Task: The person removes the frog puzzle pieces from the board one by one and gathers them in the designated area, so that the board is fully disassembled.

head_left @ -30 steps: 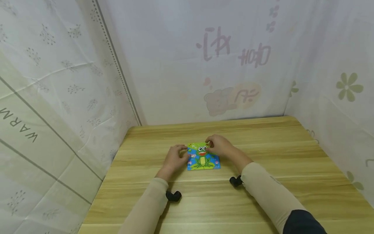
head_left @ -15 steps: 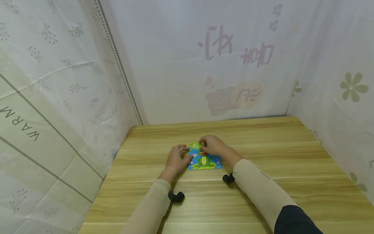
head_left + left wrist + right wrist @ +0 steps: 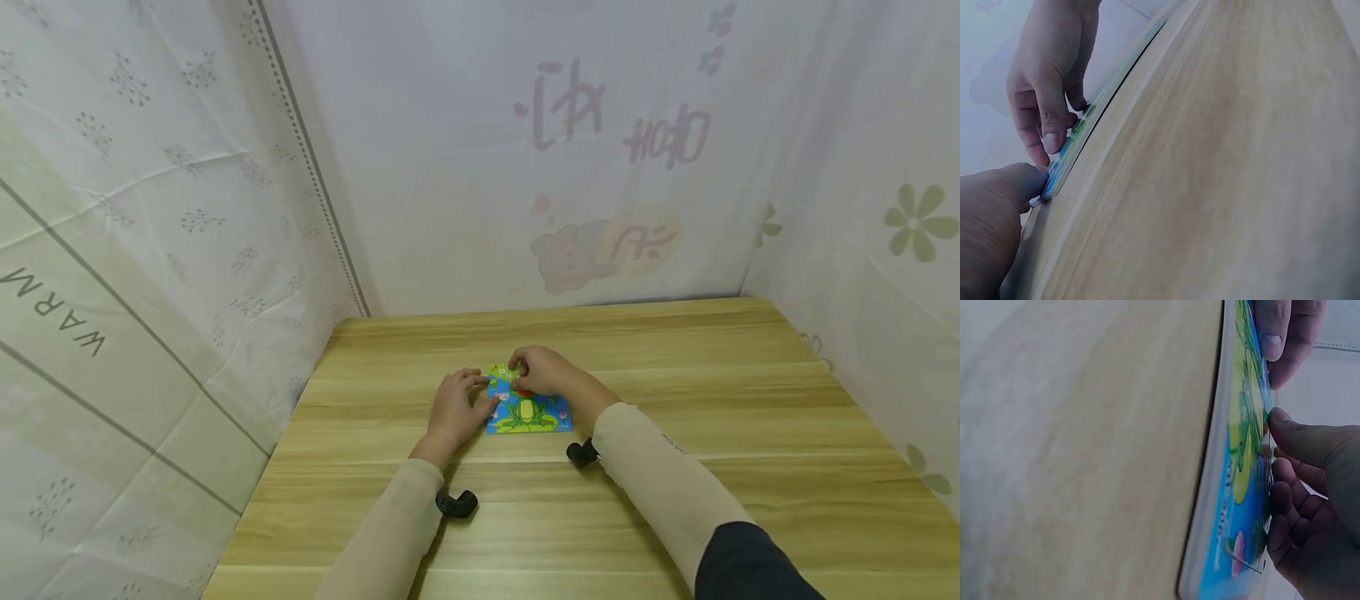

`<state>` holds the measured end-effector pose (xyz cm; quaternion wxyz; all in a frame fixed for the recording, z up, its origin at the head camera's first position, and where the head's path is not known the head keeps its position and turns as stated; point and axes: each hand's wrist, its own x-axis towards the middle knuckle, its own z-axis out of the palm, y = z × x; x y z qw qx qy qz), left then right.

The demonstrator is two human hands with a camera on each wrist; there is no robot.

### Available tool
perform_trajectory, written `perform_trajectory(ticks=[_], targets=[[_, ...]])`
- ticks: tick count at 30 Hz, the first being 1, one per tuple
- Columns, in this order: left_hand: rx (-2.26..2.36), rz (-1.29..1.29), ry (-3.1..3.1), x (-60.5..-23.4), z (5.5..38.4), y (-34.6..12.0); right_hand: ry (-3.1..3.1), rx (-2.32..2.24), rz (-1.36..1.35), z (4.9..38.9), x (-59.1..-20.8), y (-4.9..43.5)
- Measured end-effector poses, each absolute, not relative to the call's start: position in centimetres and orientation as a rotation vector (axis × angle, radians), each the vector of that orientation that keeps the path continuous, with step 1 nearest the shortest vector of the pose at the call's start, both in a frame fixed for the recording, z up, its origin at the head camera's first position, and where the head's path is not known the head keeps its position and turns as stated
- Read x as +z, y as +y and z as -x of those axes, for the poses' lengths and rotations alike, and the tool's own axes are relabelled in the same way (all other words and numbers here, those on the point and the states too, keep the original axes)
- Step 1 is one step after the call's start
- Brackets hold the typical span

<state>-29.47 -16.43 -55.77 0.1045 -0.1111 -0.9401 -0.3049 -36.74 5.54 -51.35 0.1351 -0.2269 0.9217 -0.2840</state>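
A flat frog picture puzzle [image 3: 528,414] lies on the wooden table, mostly blue and green with a yellow-bellied frog. My left hand [image 3: 453,411] rests at its left edge, thumb on the picture and the other fingers along the side. Over the upper part is my right hand [image 3: 546,372], fingers curled and thumb touching the surface, covering the frog's eyes. In the right wrist view the right hand [image 3: 1329,481] touches the puzzle's face [image 3: 1241,462]; whether a piece sits between its fingertips is hidden. The left wrist view shows the left thumb [image 3: 1025,181] on the puzzle's near corner.
The wooden table [image 3: 675,358] extends around the puzzle on all sides. Printed curtains [image 3: 420,167] hang behind it and at both sides. A small black device [image 3: 457,503] is at the left wrist, another black device [image 3: 582,453] at the right.
My right hand has shifted left across the puzzle's upper part and now covers the frog's eyes. My left hand stays at the left edge. The head view has shifted slightly.
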Motion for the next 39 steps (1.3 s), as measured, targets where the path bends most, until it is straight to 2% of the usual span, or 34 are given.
perform_trajectory(ticks=[20,39], targets=[[-0.877,0.338,-2.763,-55.57,29.36,-16.36,2.564,-0.966,0.593,37.11,-50.94,5.26],[-0.895,0.342,-2.762,-55.6,29.35,-16.43,2.517,-0.982,0.648,37.37,-50.57,5.6]])
